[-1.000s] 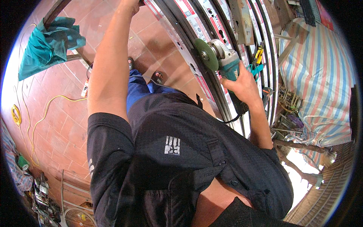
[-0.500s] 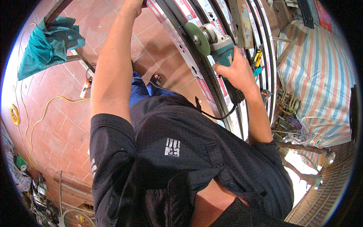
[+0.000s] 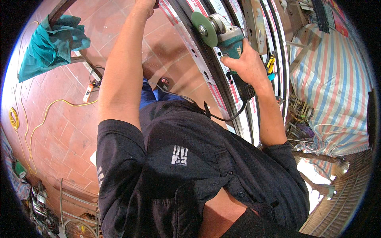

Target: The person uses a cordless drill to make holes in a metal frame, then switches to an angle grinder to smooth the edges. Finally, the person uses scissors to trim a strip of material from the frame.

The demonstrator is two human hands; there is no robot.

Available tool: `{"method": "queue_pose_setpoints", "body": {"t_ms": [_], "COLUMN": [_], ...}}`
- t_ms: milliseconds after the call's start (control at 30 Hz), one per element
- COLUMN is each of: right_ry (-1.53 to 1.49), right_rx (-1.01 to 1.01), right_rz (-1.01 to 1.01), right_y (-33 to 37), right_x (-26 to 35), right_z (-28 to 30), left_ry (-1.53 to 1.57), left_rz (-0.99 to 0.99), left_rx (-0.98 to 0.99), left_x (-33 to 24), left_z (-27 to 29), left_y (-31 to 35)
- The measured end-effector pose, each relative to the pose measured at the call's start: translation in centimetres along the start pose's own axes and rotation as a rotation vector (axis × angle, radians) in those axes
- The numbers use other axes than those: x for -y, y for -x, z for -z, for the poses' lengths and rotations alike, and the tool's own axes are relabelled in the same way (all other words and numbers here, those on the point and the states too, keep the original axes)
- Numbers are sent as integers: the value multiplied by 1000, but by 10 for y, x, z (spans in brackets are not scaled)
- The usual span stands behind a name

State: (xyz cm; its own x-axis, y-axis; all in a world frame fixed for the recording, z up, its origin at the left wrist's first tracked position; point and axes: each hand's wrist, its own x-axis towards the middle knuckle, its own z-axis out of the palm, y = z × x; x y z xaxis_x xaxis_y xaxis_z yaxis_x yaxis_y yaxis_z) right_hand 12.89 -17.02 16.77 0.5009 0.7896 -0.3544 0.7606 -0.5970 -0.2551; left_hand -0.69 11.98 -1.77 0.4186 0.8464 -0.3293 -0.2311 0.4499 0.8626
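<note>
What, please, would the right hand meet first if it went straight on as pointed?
The right hand, its grinder leading, would probably meet the long profiles first, though depth is unclear.

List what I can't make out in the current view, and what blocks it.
Left hand: head view, its grip is cut off by the upper edge.
Right hand: head view, some fingers are hidden behind the teal-and-grey angle grinder.
Round wire-caged fan: head view, lower part cut off by the lower edge.

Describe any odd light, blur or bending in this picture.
In the head view, black corners ring the scene; the long strips bow; a bright patch at lower right is washed out; a shadow darkens the tiled floor; the grinder looks fairly sharp.
</note>
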Motion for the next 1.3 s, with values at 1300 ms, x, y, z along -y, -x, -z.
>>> {"method": "queue_pose_setpoints", "body": {"t_ms": [1300], "right_ry": [-37], "right_rx": [112], "right_rz": [-121], "right_y": [109], "right_x": [-78], "right_z": [-6], "left_ry": [-14], "left_rz": [64], "left_rx": [100], "left_x": [9], "left_z": [6], "left_y": [-16]}}
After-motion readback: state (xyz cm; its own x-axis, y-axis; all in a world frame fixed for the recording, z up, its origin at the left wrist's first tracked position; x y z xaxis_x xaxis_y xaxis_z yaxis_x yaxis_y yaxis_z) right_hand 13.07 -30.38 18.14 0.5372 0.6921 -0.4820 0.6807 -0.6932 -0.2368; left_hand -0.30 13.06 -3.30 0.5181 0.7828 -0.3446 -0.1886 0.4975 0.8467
